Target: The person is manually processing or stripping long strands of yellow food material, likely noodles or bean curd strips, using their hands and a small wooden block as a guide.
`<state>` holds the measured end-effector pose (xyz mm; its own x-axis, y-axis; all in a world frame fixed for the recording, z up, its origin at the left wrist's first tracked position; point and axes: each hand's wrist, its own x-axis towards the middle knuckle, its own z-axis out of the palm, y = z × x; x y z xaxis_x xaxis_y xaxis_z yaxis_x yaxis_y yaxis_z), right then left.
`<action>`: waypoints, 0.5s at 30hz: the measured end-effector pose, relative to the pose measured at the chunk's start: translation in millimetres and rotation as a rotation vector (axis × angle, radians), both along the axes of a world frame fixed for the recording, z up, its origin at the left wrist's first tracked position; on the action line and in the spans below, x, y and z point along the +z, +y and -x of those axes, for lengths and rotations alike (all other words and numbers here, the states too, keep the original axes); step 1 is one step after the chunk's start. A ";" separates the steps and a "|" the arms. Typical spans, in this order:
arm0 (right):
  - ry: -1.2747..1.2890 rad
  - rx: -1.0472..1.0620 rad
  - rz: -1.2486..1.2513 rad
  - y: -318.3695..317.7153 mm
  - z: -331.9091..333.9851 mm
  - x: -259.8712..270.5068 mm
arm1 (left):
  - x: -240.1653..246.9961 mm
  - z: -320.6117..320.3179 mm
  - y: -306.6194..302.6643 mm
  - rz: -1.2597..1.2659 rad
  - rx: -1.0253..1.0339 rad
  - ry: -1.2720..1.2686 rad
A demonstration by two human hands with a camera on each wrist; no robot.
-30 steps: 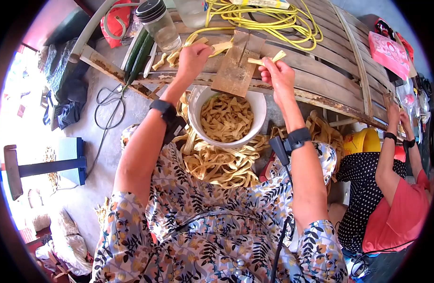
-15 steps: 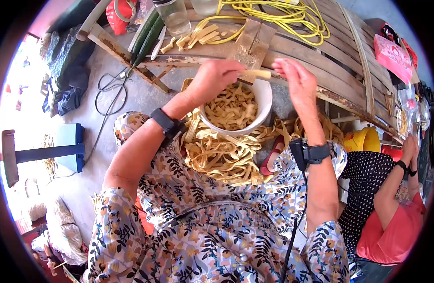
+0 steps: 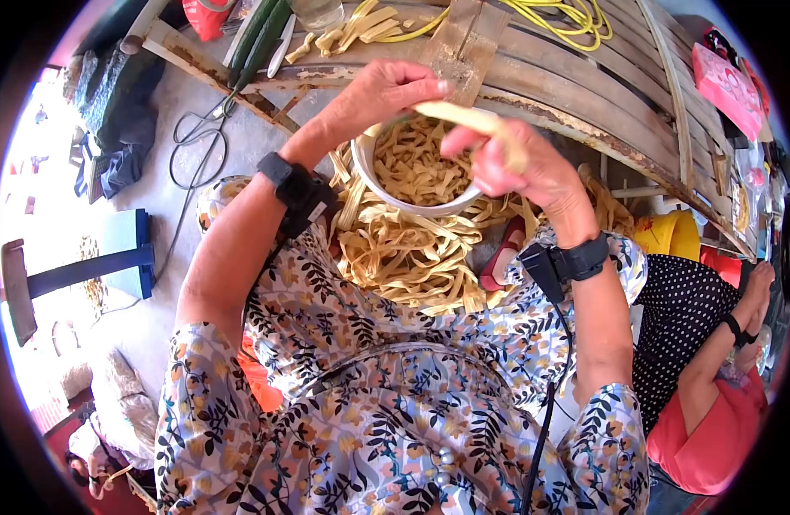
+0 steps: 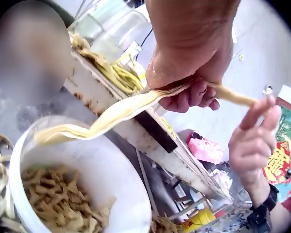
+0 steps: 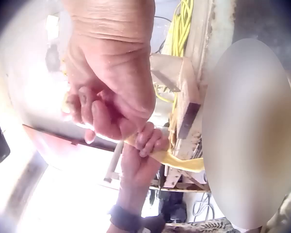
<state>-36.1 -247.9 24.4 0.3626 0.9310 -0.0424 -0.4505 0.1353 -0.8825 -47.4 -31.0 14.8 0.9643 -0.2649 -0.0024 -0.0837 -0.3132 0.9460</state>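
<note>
My left hand (image 3: pixel 393 90) grips a long, flat, pale-yellow strip (image 4: pixel 128 107) over a white bucket (image 4: pixel 128 182). One length of the strip hangs from the fist toward the bucket rim, and a shorter end sticks out the other side. At that short end are the curled fingers of my right hand (image 4: pixel 254 141), blurred in the head view and pinching it. Inside the bucket lie several short knotted pieces (image 3: pixel 421 163) of the same material. Long loose strips (image 3: pixel 404 257) are heaped below the bucket, between my legs.
A slatted bench (image 3: pixel 567 81) with a rusty edge runs behind the bucket. It carries a wooden block (image 3: pixel 464 56), cut strip pieces (image 3: pixel 369 26), yellow hose (image 3: pixel 575 26), dark-green cucumbers (image 3: pixel 262 43) and a glass jar (image 3: pixel 318 13). Another person (image 3: pixel 713 386) sits to the right, near a yellow bucket (image 3: pixel 670 233).
Both hands have come from above the bench back over the bucket. Half a second ago the right hand was loose beside the strip; now its fingers curl at the strip's end.
</note>
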 end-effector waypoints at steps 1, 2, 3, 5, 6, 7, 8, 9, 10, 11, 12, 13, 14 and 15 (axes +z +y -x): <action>0.071 -0.045 -0.082 2.6 -5.0 1.0 | -4.0 -0.9 -5.7 0.168 0.019 0.114; 0.046 -0.166 -0.076 4.7 -8.9 3.1 | -7.9 2.6 -9.3 0.363 -0.064 0.190; 0.019 -0.290 -0.070 6.3 -12.5 4.1 | -21.4 4.8 -20.5 0.552 -0.010 0.299; -0.342 -0.449 0.115 9.4 -19.6 -5.3 | -40.6 1.4 -27.1 0.861 -0.368 0.675; -0.525 -0.520 0.209 12.0 -20.5 -6.3 | -42.1 4.2 -32.9 0.900 -0.445 0.687; -0.539 -0.497 0.292 12.3 -18.1 -5.7 | -43.1 6.7 -36.6 0.953 -0.444 0.719; -0.553 -0.477 0.372 12.0 -13.9 -3.2 | -43.6 8.3 -39.6 1.001 -0.447 0.752; -0.568 -0.459 0.453 11.5 -12.1 -1.1 | -43.3 7.9 -41.7 1.048 -0.451 0.783; -0.628 -0.415 0.537 9.6 -13.1 -1.7 | -45.5 6.3 -42.3 0.995 -0.477 0.806; -0.631 -0.423 0.466 8.7 -12.3 -4.5 | -46.9 7.6 -44.1 1.040 -0.492 0.737; -0.637 -0.430 0.393 8.4 -10.7 -8.6 | -47.8 9.7 -46.0 1.081 -0.506 0.665; -0.644 -0.437 0.319 8.0 -11.0 -12.2 | -49.7 9.9 -46.8 1.120 -0.521 0.590; -0.848 -0.480 0.358 7.5 -14.1 -14.5 | -59.4 8.2 -44.6 1.090 -0.388 0.630; -1.066 -0.628 0.411 7.9 -15.2 -17.5 | -52.1 6.8 -46.2 0.984 -0.209 0.571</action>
